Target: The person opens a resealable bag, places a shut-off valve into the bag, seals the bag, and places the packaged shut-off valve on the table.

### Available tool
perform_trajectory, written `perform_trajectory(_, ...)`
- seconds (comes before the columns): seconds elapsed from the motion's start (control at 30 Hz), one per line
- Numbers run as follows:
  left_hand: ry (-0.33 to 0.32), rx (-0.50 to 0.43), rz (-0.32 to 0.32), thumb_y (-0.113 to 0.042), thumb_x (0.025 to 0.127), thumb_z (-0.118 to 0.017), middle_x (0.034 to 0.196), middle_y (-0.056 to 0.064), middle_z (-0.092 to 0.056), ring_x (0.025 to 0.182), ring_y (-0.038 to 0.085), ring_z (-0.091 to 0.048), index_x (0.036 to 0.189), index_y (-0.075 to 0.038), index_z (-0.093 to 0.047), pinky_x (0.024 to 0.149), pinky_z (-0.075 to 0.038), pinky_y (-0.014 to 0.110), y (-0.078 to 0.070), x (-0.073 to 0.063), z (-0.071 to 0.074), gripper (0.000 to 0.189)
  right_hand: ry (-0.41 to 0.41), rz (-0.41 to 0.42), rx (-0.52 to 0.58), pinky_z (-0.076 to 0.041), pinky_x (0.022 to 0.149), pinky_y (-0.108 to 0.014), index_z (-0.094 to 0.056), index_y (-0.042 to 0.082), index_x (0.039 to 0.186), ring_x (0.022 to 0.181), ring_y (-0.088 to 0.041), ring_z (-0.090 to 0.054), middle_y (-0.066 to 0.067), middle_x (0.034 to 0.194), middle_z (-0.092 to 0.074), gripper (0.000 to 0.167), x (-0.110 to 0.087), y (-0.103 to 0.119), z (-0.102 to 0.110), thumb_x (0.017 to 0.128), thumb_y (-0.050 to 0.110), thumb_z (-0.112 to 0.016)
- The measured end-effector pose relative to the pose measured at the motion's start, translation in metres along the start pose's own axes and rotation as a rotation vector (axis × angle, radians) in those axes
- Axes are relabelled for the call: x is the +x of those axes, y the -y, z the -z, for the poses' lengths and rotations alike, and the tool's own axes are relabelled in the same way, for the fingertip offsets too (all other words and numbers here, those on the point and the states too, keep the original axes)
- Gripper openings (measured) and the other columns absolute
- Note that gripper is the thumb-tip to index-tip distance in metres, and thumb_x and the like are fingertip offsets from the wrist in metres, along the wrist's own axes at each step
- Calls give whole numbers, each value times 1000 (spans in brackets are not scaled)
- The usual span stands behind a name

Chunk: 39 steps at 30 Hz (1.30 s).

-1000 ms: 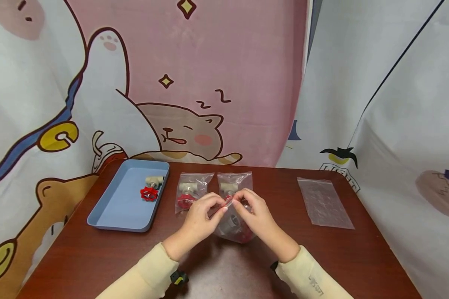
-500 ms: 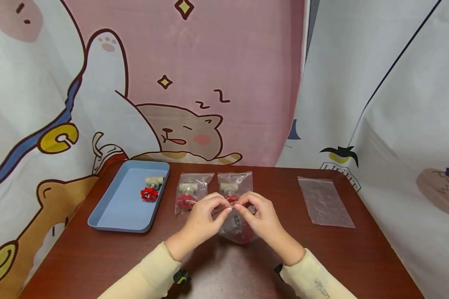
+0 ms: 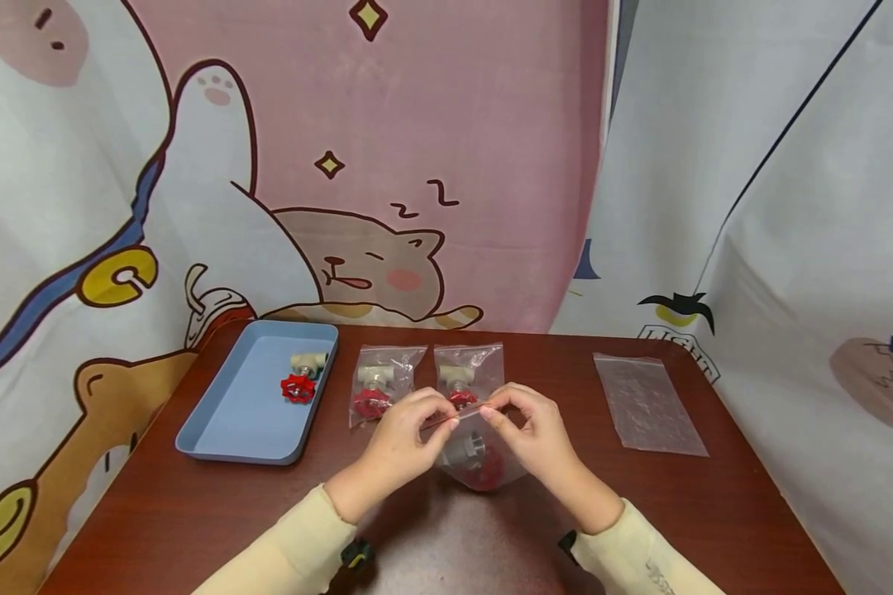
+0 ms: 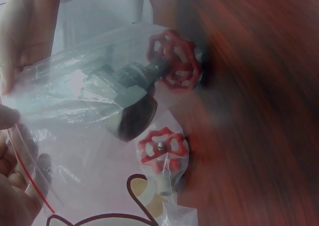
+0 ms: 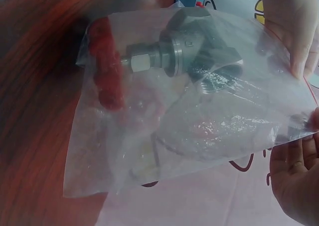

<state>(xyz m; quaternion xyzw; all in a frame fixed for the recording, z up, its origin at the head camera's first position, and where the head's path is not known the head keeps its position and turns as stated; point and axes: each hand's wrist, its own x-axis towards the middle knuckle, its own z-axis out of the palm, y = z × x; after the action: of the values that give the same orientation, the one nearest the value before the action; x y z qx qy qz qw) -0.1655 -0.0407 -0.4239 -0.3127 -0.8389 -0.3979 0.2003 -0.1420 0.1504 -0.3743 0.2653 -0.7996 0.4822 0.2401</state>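
Between both hands hangs a clear zip bag (image 3: pixel 509 461) with a metal valve (image 3: pixel 467 450) inside. My left hand (image 3: pixel 409 431) pinches its red-lined zip edge at the left end, and my right hand (image 3: pixel 532 426) pinches the same edge further right. In the right wrist view the valve's grey body (image 5: pixel 192 52) lies toward the zip, while its red handwheel (image 5: pixel 105 64) points down to the bag's bottom. The left wrist view shows the handwheel (image 4: pixel 174 60) low in the bag, close over the table.
Behind the hands lie two bagged valves with beige bodies, a left one (image 3: pixel 374 388) and a right one (image 3: pixel 457 382). A blue tray (image 3: pixel 231 405) at the left holds a loose red-wheeled valve (image 3: pixel 301 378). An empty zip bag (image 3: pixel 649 403) lies flat on the table (image 3: pixel 722 512) at the right.
My right hand has slid rightward along the zip edge, away from my left hand. More of the edge shows between the fingers, and the bagged valve is more visible.
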Motion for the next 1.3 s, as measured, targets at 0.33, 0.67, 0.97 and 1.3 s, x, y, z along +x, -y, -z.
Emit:
perform_trajectory(0.33, -1, -3, 0, -17, 84, -71, 88, -10, -62, 85, 3, -57, 88, -17, -65, 76, -49, 22, -1, -1, 3, 7, 19, -37, 7, -43, 59, -15, -65, 0, 73, 67, -14, -56, -11, 72, -65, 11, 0, 1, 3, 75, -9, -71)
perform_trajectory(0.67, -1, 20, -20, -15, 83, -70, 88, -12, -61, 84, 2, -55, 86, -19, -65, 75, -47, 20, 3, -3, 7, 7, 12, -57, 11, -45, 61, -16, -65, -1, 73, 69, -13, -57, -12, 73, -65, 12, 0, 4, 9, 74, -10, -72)
perform_trajectory(0.97, 2, 39, -18, -16, 84, -71, 87, -12, -61, 83, 3, -56, 86, -20, -65, 75, -48, 23, 9, -9, 10, 7, 1, -62, 22, -46, 65, -16, -65, -1, 74, 70, -15, -58, -13, 74, -65, 12, 0, 3, 12, 75, -11, -71)
perform_trajectory(1.3, 5, 25, 10, -14, 82, -73, 85, -12, -59, 76, 2, -51, 85, -19, -65, 67, -46, 20, 15, -14, 16, 10, -35, -57, 18, -46, 61, -17, -65, -3, 73, 68, -11, -57, -14, 73, -64, 12, -2, -1, 14, 73, -14, -70)
